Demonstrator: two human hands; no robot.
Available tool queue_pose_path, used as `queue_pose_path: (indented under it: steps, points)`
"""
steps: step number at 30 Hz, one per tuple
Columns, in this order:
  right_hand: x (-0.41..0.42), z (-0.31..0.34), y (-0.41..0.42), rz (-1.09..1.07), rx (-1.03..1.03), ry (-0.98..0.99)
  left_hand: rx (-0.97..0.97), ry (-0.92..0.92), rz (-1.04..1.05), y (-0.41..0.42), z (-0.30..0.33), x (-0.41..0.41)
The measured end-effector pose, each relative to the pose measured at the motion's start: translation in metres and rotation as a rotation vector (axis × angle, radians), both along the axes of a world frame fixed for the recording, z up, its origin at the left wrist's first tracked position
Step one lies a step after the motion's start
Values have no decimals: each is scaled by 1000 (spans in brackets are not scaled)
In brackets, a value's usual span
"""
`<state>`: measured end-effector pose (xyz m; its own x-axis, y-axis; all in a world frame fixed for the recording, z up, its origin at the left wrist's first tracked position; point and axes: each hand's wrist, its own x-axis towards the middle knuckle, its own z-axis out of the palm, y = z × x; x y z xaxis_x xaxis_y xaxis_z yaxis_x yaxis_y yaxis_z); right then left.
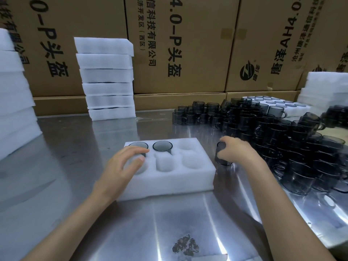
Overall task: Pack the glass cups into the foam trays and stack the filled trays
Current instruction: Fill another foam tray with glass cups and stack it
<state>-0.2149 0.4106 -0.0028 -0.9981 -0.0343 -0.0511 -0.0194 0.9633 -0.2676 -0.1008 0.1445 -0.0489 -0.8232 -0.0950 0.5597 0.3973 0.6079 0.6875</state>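
Smoked glass cup [223, 154] stands on the tabletop [75, 185] just right of the foam tray [169, 178], the right hand [239, 150] curled round it as its grip. Two cups sit in the tray's far-left pockets (four pockets unfilled). The left hand [126, 164], fingers loosely spread, rests over the leftmost cup [138, 146].

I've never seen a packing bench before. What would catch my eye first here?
Probably the crowd of dark smoky glass cups heaped over the right side of the shiny metal table. In the middle lies a white foam tray with two cups already seated in its far pockets, the left hand resting on it while the right hand grips another cup beside it. Behind stands a tall stack of foam trays against cardboard boxes.
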Motion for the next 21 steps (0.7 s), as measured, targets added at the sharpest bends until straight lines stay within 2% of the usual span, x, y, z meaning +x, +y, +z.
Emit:
queue_pose_path:
  steps: [2,8,12,13,15,17,19,21]
  points:
    - [0,-1,2,-10,-7,-33,-2,-7,3,0,0,0]
    - [-8,-7,-7,-101,-103,28,-11,-10,11,1,1,0]
    - [-17,-20,-17,-71,-541,-95,-35,-5,23,0,0,-1]
    - [-18,-23,-17,-67,-605,-43,-36,-4,24,1,0,-1]
    - [-17,-27,-19,-74,-655,183,-35,-2,24,1,0,-1]
    - [-13,-25,-24,-32,-866,398,-27,-6,20,1,-1,-1]
    - [-7,-18,-34,75,-1089,507,-21,-10,15,0,-1,-2]
    - [-1,-14,-46,211,-1121,542,-26,-9,15,0,-2,-2]
